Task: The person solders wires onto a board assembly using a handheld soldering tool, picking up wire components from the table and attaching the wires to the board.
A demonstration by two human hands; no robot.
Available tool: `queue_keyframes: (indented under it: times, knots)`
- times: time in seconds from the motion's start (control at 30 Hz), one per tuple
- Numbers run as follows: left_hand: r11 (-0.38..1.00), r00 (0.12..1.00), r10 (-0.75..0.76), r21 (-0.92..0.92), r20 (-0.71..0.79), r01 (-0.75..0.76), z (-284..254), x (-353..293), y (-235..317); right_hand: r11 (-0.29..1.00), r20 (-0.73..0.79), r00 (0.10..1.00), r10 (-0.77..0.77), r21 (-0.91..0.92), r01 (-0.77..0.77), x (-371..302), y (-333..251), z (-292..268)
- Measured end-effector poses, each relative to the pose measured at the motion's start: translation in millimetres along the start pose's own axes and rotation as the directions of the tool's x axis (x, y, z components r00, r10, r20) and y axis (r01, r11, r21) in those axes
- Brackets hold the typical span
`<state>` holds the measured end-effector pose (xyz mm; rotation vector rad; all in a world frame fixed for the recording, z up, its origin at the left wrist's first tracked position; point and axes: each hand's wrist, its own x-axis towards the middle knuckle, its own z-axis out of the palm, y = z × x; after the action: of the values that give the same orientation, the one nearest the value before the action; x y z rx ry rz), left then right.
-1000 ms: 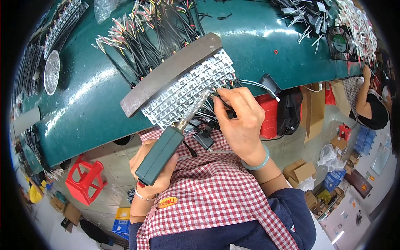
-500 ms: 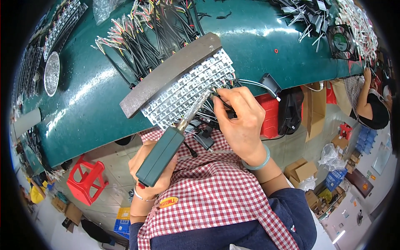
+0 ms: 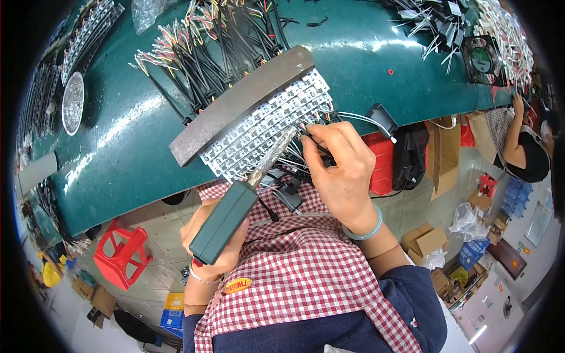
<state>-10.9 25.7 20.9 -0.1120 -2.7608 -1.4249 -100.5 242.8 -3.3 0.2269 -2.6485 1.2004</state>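
My left hand (image 3: 215,241) is wrapped round a green-bodied soldering iron (image 3: 222,222). Its metal barrel slants up and right, with the tip at the lower right edge of a panel of white circuit boards (image 3: 265,126). There my right hand (image 3: 344,167) pinches a thin dark wire (image 3: 315,140), its end hidden among the fingers and other leads. A brown-grey metal bar (image 3: 244,105) lies across the panel's upper side. Black and white leads (image 3: 289,159) hang from the panel's near edge, and a small black box-shaped part (image 3: 288,197) rests against my checked apron.
Bundles of black cables (image 3: 200,73) with stripped coloured ends lie beyond the bar on the green table (image 3: 123,153). An oval dish (image 3: 73,105) stands at left, a fan (image 3: 484,60) at right. A red stool (image 3: 122,253) is on the floor. Another person (image 3: 521,147) works at far right.
The soldering iron and my left hand have shifted very slightly. My right hand stays in nearly the same place at the panel's edge.
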Motion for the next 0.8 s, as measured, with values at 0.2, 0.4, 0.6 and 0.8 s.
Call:
queue_keyframes:
  times: [0.2, 0.4, 0.6, 0.8]
  knots:
    - [0.998, 0.997, 0.046, 0.051, 0.063, -0.049, -2.4, 9.5, 4.3, 1.000, 0.000, 1.000, -0.003, 0.001, 0.003, 0.2, -0.1, -0.2]
    - [0.994, 0.994, -0.097, -0.049, 0.056, 0.100, -6.8, 10.4, 6.8, 1.000, 0.000, 1.000, 0.001, 0.003, -0.001, 0.1, -0.5, -0.2]
    - [0.956, 0.966, -0.255, -0.165, -0.046, 0.244, -8.4, -4.9, 1.7, 1.000, 0.002, 1.000, -0.005, -0.003, 0.005, 0.6, -0.5, -1.0]
    - [0.933, 0.950, -0.308, -0.215, -0.056, 0.290, -7.2, -6.5, 2.3, 1.000, -0.004, 1.000, -0.006, -0.002, 0.006, 0.1, -0.4, -0.2]
